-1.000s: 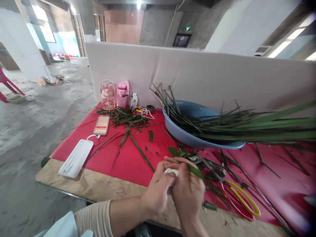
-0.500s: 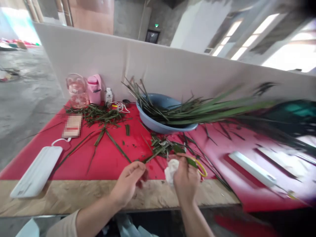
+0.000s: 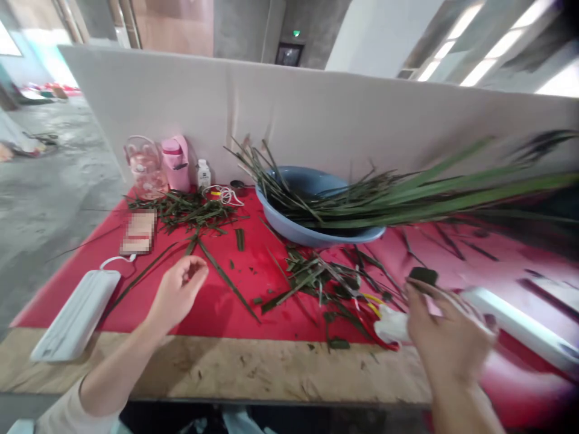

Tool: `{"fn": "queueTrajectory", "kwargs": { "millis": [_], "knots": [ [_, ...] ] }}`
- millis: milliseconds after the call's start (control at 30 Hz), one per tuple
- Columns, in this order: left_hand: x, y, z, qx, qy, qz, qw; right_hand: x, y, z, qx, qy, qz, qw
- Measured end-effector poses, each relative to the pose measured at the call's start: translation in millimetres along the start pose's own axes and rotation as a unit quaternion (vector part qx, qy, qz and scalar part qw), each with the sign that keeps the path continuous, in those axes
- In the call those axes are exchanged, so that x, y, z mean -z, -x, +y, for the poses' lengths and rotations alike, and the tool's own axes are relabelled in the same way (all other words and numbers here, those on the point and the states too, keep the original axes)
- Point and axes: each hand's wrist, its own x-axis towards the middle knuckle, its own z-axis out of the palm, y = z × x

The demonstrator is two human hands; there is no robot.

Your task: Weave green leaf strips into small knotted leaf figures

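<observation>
A: Item one, hands. How are they recorded?

B: Left hand (image 3: 174, 293): raised over the red-covered desk (image 3: 217, 295), fingers loosely curled, nothing held. Right hand (image 3: 446, 340): blurred; fingers closed around a crumpled white wad (image 3: 391, 327), a small dark piece (image 3: 423, 276) pinched at the fingertips.

A: Item two, progress?

B: Cut green leaf scraps (image 3: 316, 280) are scattered mid-desk; many long green leaves (image 3: 407, 202) are still laid across the blue plastic basin (image 3: 289, 226), apparently untrimmed.
</observation>
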Motion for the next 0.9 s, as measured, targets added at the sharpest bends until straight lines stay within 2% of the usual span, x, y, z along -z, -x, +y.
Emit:
{"fn": "queueTrajectory", "kwargs": {
  "millis": [67, 133, 200, 233, 300, 400, 433, 467, 500, 533, 567, 633, 767, 833, 900],
  "knots": [
    [20.9, -25.3, -6.7, 0.005, -0.19, 0.053, 0.98, 5.4, -3.6, -26.5, -0.071, -0.069, -0.066, 0.993],
    [31.5, -49.0, -14.5, 0.038, -0.337, 0.056, 0.939, 0.5, -4.8, -56.5, -0.09, -0.173, -0.162, 0.967],
    [29.4, -67.9, -21.9, 0.067, -0.4, 0.026, 0.914, -14.9, -2.1, -87.6, -0.085, -0.28, -0.22, 0.931],
    [24.7, -74.8, -24.9, 0.075, -0.404, 0.015, 0.912, -25.1, 0.7, -102.6, -0.073, -0.328, -0.253, 0.907],
    [12.5, -82.0, -28.3, 0.071, -0.386, 0.03, 0.919, -45.9, 8.2, -129.5, -0.056, -0.418, -0.31, 0.852],
    [-2.7, -76.3, -25.9, 0.057, -0.27, 0.074, 0.958, -67.7, 20.1, -159.8, -0.075, -0.54, -0.393, 0.741],
    [-6.1, -70.8, -23.3, 0.047, -0.19, 0.075, 0.978, -71.5, 23.1, -167.1, -0.08, -0.57, -0.412, 0.706],
    [-9.1, -64.0, -19.9, 0.05, -0.077, 0.052, 0.994, -73.9, 25.3, -173.2, -0.083, -0.594, -0.428, 0.676],
    [-11.9, -56.3, -15.9, 0.07, 0.054, 0.039, 0.995, -75.2, 26.6, -178.2, -0.082, -0.612, -0.437, 0.654],
    [-14.9, -48.2, -11.7, 0.094, 0.171, 0.015, 0.981, -75.8, 27.1, -182.5, -0.079, -0.623, -0.442, 0.641],
    [-18.1, -40.0, -7.4, 0.104, 0.252, -0.01, 0.962, -75.9, 27.0, -186.1, -0.071, -0.627, -0.444, 0.636],
    [-25.4, -24.5, 0.1, 0.086, 0.336, -0.034, 0.937, -75.1, 26.2, -192.3, -0.047, -0.626, -0.442, 0.641],
    [-37.3, -1.7, 8.0, 0.054, 0.351, -0.077, 0.932, -69.3, 31.5, -201.1, -0.002, -0.626, -0.432, 0.649],
    [-40.1, 3.7, 10.0, 0.039, 0.35, -0.092, 0.931, -65.5, 38.9, -203.0, 0.004, -0.637, -0.427, 0.642],
    [-41.6, 3.8, 12.3, 0.035, 0.382, -0.108, 0.917, -63.4, 46.9, -202.8, 0.0, -0.645, -0.435, 0.628]
  ]
}}
